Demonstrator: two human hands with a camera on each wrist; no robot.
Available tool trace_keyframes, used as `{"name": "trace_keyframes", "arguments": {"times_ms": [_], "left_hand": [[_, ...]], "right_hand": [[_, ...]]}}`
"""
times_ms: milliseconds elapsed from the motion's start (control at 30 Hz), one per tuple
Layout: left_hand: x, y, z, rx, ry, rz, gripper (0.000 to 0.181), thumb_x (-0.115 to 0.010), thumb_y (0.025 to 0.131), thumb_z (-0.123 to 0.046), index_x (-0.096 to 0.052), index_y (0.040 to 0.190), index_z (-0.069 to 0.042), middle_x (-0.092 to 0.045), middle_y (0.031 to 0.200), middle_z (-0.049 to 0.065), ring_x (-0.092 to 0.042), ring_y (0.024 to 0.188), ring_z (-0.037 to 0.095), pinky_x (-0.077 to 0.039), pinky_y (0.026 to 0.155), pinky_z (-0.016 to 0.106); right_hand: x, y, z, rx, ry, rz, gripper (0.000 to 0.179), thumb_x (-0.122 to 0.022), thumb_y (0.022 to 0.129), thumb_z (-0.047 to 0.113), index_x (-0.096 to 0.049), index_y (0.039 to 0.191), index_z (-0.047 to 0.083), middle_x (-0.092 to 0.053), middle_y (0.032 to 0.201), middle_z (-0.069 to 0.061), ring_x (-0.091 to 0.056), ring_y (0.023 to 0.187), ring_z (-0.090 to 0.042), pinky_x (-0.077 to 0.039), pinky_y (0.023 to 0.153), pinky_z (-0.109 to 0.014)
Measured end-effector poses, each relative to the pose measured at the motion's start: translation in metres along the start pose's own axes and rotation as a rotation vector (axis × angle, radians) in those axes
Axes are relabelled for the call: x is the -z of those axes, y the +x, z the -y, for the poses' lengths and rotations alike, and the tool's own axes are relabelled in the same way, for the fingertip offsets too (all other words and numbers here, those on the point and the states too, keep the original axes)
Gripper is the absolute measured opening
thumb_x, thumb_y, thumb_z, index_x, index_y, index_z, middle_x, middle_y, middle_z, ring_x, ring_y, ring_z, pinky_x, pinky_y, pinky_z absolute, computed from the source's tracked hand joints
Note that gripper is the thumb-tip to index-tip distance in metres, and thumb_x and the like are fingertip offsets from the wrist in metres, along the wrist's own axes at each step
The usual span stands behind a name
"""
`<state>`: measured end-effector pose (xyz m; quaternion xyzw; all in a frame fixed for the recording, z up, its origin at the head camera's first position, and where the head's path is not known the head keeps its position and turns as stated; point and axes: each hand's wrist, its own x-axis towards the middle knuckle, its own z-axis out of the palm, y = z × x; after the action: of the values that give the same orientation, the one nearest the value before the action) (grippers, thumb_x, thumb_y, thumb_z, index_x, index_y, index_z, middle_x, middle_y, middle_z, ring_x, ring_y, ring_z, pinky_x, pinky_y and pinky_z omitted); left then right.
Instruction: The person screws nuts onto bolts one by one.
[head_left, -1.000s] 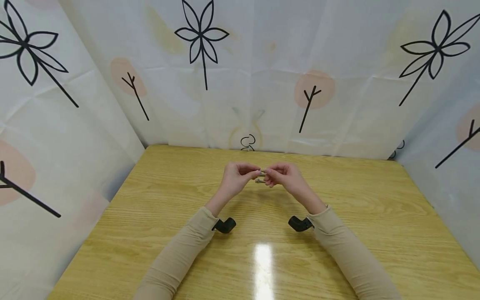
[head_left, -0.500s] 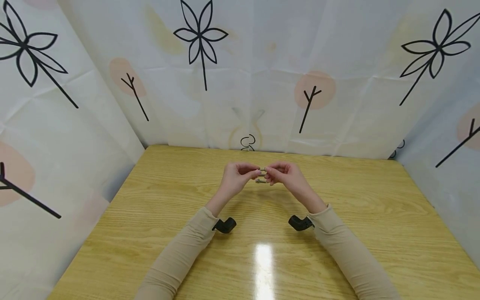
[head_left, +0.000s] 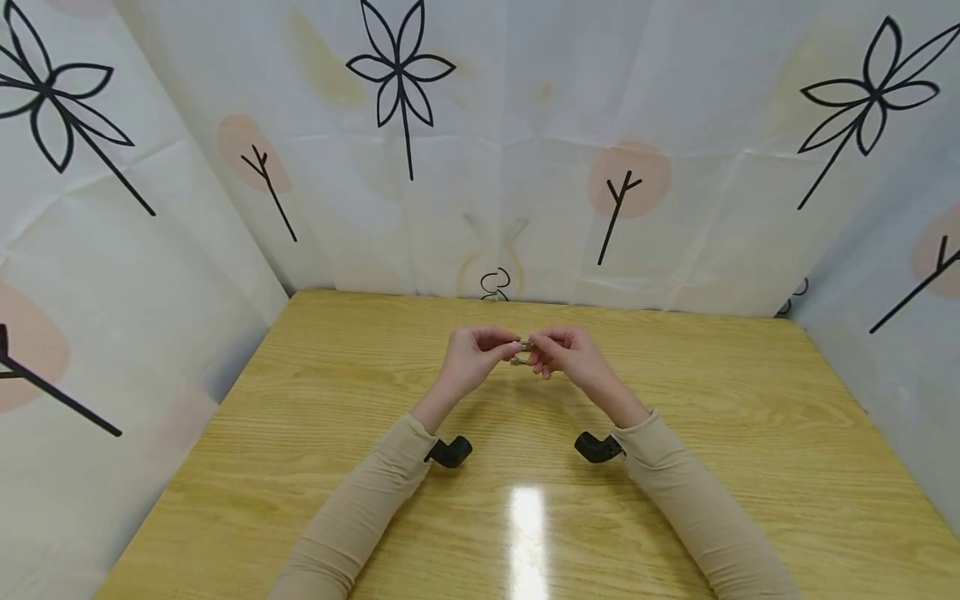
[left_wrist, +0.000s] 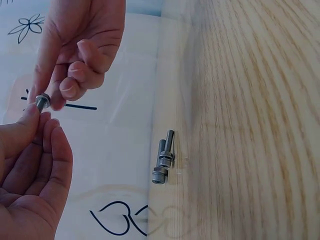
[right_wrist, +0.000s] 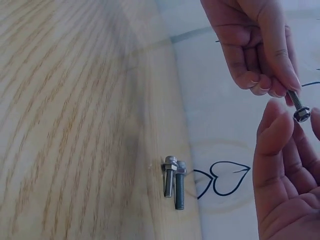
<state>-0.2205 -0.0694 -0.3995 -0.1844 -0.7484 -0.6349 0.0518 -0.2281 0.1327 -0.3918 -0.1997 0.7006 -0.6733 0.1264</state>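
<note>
A metal bolt (left_wrist: 43,102) with a nut close under its head is held between the two hands. My left hand (head_left: 471,357) pinches the threaded end between thumb and forefinger. The bolt head (right_wrist: 301,115) faces my right hand (head_left: 572,357), whose thumb and fingers curl around it, the thumb tip right at its side. In the right wrist view the left hand (right_wrist: 250,47) is at the top and the right hand (right_wrist: 290,190) at lower right. Below the hands, two similar bolts, one short (right_wrist: 170,177) and one longer (right_wrist: 180,192), lie side by side on the table.
A wooden table (head_left: 360,500) spreads under both arms. White cloth walls (head_left: 525,167) with printed flowers stand behind it and at both sides. Black camera mounts (head_left: 452,452) stick out at the wrists.
The right fingertips have shifted a little around the bolt head. In the head view the held bolt now sits slightly lower. The left hand stays in place.
</note>
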Motion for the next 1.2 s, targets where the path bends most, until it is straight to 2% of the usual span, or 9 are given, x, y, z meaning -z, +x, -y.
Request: {"name": "trace_keyframes", "arguments": {"times_ms": [267, 433, 567, 700, 867, 967, 1067, 1133, 1200], "left_hand": [[0.0023, -0.0005, 0.0023, 0.004, -0.031, -0.004, 0.014, -0.074, 0.086, -0.012, -0.075, 0.095, -0.003, -0.072, 0.086, 0.007, -0.067, 0.081, 0.039, -0.056, 0.075, 0.057], [0.0021, -0.0010, 0.0016, 0.006, -0.045, -0.004, 0.016, -0.074, 0.085, -0.012, -0.074, 0.097, -0.001, -0.072, 0.085, 0.008, -0.067, 0.081, 0.040, -0.056, 0.076, 0.057], [0.0015, -0.0016, 0.0012, 0.025, -0.082, -0.005, 0.015, -0.075, 0.084, -0.008, -0.073, 0.096, 0.001, -0.072, 0.085, 0.010, -0.066, 0.082, 0.042, -0.056, 0.077, 0.055], [0.0008, -0.0017, 0.0002, 0.053, -0.102, -0.022, 0.015, -0.075, 0.083, -0.007, -0.073, 0.095, 0.002, -0.072, 0.086, 0.011, -0.068, 0.082, 0.039, -0.058, 0.076, 0.050], [0.0016, -0.0010, 0.0005, 0.058, -0.095, -0.036, 0.018, -0.076, 0.083, -0.009, -0.073, 0.096, 0.003, -0.072, 0.085, 0.011, -0.070, 0.078, 0.029, -0.058, 0.077, 0.051], [0.0018, -0.0011, 0.0018, 0.052, -0.083, -0.031, 0.018, -0.076, 0.083, -0.011, -0.073, 0.096, 0.001, -0.072, 0.085, 0.010, -0.070, 0.077, 0.025, -0.057, 0.078, 0.053], [0.0014, -0.0009, 0.0036, 0.041, -0.088, -0.018, 0.018, -0.076, 0.083, -0.012, -0.073, 0.095, 0.002, -0.072, 0.084, 0.010, -0.069, 0.079, 0.034, -0.057, 0.078, 0.054], [0.0008, -0.0007, 0.0044, 0.032, -0.093, -0.014, 0.017, -0.076, 0.083, -0.011, -0.073, 0.094, 0.001, -0.072, 0.083, 0.010, -0.068, 0.080, 0.039, -0.057, 0.078, 0.054], [0.0001, -0.0004, 0.0049, 0.028, -0.098, -0.014, 0.015, -0.075, 0.083, -0.011, -0.074, 0.093, 0.001, -0.072, 0.082, 0.010, -0.067, 0.080, 0.041, -0.057, 0.077, 0.054]], "right_hand": [[-0.0014, -0.0010, -0.0015, 0.049, 0.046, 0.007, 0.031, -0.061, 0.095, 0.007, -0.056, 0.120, -0.010, -0.063, 0.106, -0.026, -0.064, 0.093, -0.038, -0.050, 0.089, -0.058], [-0.0040, -0.0004, -0.0020, 0.030, 0.013, -0.017, 0.028, -0.059, 0.097, 0.013, -0.060, 0.110, -0.012, -0.062, 0.097, -0.033, -0.067, 0.081, -0.027, -0.058, 0.077, -0.047], [-0.0056, 0.0001, -0.0015, -0.010, -0.040, -0.033, 0.034, -0.056, 0.099, 0.023, -0.061, 0.104, -0.011, -0.062, 0.091, -0.029, -0.064, 0.073, -0.022, -0.059, 0.066, -0.039], [-0.0042, -0.0004, -0.0011, -0.016, -0.043, -0.025, 0.036, -0.054, 0.100, 0.026, -0.060, 0.110, -0.007, -0.063, 0.095, -0.024, -0.064, 0.079, -0.027, -0.058, 0.072, -0.046], [-0.0002, -0.0016, -0.0033, 0.054, 0.062, -0.007, 0.034, -0.060, 0.095, 0.007, -0.053, 0.123, -0.010, -0.065, 0.104, -0.022, -0.067, 0.089, -0.029, -0.049, 0.089, -0.060], [0.0001, -0.0025, -0.0044, 0.079, 0.043, -0.006, 0.029, -0.061, 0.095, 0.007, -0.057, 0.115, -0.013, -0.065, 0.097, -0.023, -0.067, 0.084, -0.029, -0.054, 0.083, -0.054], [-0.0014, -0.0026, -0.0047, 0.060, -0.037, -0.018, 0.031, -0.057, 0.099, 0.020, -0.062, 0.106, -0.009, -0.065, 0.089, -0.022, -0.064, 0.076, -0.034, -0.059, 0.066, -0.042], [-0.0027, -0.0022, -0.0047, 0.042, -0.061, -0.026, 0.034, -0.055, 0.100, 0.026, -0.062, 0.106, -0.007, -0.064, 0.088, -0.024, -0.062, 0.074, -0.037, -0.058, 0.060, -0.041], [-0.0039, -0.0029, -0.0050, 0.037, -0.039, -0.025, 0.031, -0.056, 0.099, 0.022, -0.060, 0.111, -0.006, -0.063, 0.093, -0.028, -0.063, 0.075, -0.034, -0.057, 0.066, -0.048]]}}
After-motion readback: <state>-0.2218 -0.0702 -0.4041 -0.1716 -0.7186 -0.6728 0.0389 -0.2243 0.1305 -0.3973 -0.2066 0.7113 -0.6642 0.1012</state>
